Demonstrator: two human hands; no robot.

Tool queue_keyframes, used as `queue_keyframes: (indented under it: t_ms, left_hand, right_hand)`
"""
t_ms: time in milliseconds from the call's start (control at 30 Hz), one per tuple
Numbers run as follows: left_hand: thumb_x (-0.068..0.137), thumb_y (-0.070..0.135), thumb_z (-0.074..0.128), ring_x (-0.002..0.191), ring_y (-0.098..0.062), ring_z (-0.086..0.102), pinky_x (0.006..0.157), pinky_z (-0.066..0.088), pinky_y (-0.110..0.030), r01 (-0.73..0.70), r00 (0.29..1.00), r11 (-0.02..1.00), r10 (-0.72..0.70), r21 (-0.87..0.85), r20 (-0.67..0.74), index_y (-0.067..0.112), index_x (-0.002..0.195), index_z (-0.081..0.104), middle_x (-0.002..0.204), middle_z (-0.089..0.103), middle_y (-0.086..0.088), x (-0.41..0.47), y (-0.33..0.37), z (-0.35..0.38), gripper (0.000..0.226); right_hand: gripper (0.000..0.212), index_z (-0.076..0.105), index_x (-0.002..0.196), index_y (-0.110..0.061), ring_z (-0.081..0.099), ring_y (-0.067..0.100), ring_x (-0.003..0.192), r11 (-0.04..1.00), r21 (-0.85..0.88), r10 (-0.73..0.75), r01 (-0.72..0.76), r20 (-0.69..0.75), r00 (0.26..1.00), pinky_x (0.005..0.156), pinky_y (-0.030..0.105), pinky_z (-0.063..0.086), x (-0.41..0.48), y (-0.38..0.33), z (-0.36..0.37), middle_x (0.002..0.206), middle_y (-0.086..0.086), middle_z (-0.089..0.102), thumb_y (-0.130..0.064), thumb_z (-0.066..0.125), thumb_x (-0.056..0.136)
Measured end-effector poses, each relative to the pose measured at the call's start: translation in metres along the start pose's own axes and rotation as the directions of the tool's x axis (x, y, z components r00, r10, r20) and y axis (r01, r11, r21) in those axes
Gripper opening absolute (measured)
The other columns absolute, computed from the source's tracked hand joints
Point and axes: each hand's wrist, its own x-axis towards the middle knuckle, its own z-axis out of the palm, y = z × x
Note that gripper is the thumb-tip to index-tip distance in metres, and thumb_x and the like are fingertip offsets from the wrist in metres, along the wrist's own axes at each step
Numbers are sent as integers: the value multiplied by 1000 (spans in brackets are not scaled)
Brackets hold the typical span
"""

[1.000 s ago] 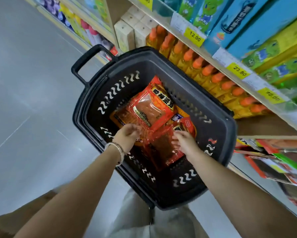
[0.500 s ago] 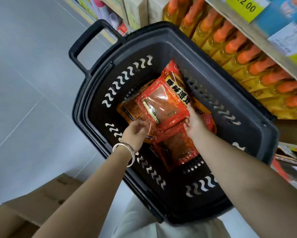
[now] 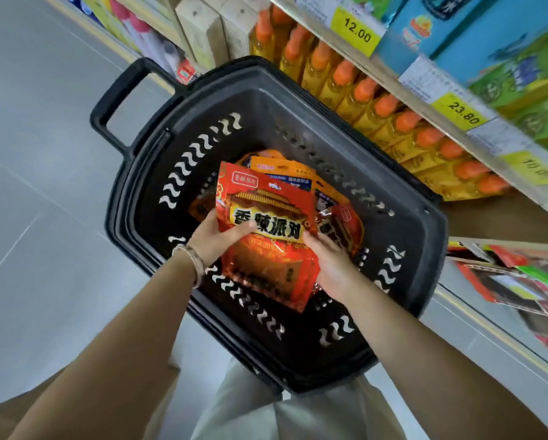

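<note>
Over the black basket (image 3: 266,100), close against the shelf of orange-capped bottles (image 3: 390,112), both hands hold one red snack packet (image 3: 266,198) raised clear of the load beneath. The left hand (image 3: 214,238) grips its left edge with the thumb laid across the printed front. The right hand (image 3: 333,265) curls round its lower right edge. I'd judge the handling about midway: the packet is neither down in the basket nor away from it, and I cannot tell whether it is going in or coming out. Below it, on the basket's floor, lie an orange packet (image 3: 282,169) at the far side and a dark red packet (image 3: 342,223) to the right. More are partly hidden under the raised one, so several remain to deal with.
</note>
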Motion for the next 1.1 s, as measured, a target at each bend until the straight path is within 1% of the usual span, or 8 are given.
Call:
queue_keyframes:
  t_ms: [67,167,333,500,633,867,1000,1100]
  left_hand:
    - [62,59,74,86,-8,69,75,51,-16,53,995,995,-60,80,79,26,98,67,93,73,10,4,-4,-4,49]
    - [78,44,70,55,4,62,46,41,-6,84,993,977,-65,195,-103,24,71,61,59,66,18,10,-15,2,23]
    - [85,38,66,73,-2,57,66,41,-20,124,913,988,-76,96,-400,25,84,57,81,62,13,27,-34,9,16]
    - [81,38,70,70,-6,60,61,45,-20,158,895,987,-133,25,-425,26,80,56,80,64,11,40,-43,-1,18]
    - [81,36,70,56,3,57,44,42,-10,170,875,985,-163,-25,-455,27,71,52,71,61,14,42,-44,-2,22]
    - [83,41,67,71,-1,59,57,41,-15,129,906,992,-123,-12,-406,30,76,55,79,63,16,38,-36,6,17]
    - [86,39,64,79,-6,63,69,45,-21,110,916,987,-145,-114,-373,31,83,60,85,66,12,19,-24,3,9]
    - [85,36,66,73,-6,65,61,47,-18,71,913,986,-126,-152,-388,29,80,62,81,68,10,0,-10,1,9]
  right_hand:
    - [81,48,135,-29,50,22,127,999,32,-3,4,-37,999,110,49,36,-1,4,-1,141,0,49,-64,72,66]
    - [30,56,115,-29,57,19,115,982,181,-20,53,-180,984,103,37,41,10,13,-5,127,1,59,-45,57,90]
    - [45,45,135,-16,55,26,115,970,238,160,-50,-467,869,97,40,46,54,36,-30,134,11,53,-40,45,98]
    - [89,31,145,-19,52,35,122,860,475,406,-186,-417,813,101,55,42,89,50,-30,140,14,47,-56,71,75]
    - [109,36,142,-16,45,33,128,858,470,444,-209,-471,763,108,51,36,99,51,-19,143,12,44,-66,79,55]
    - [74,45,126,-10,60,24,96,933,320,143,168,-754,641,87,31,46,81,37,-7,120,12,60,-23,86,66]
    - [70,43,124,-13,57,24,95,941,279,52,189,-673,738,87,34,45,42,26,1,110,5,58,-14,83,67]
    - [36,56,94,-26,62,22,93,959,144,-90,246,-666,741,83,30,45,2,26,-1,87,-7,62,-16,81,70]
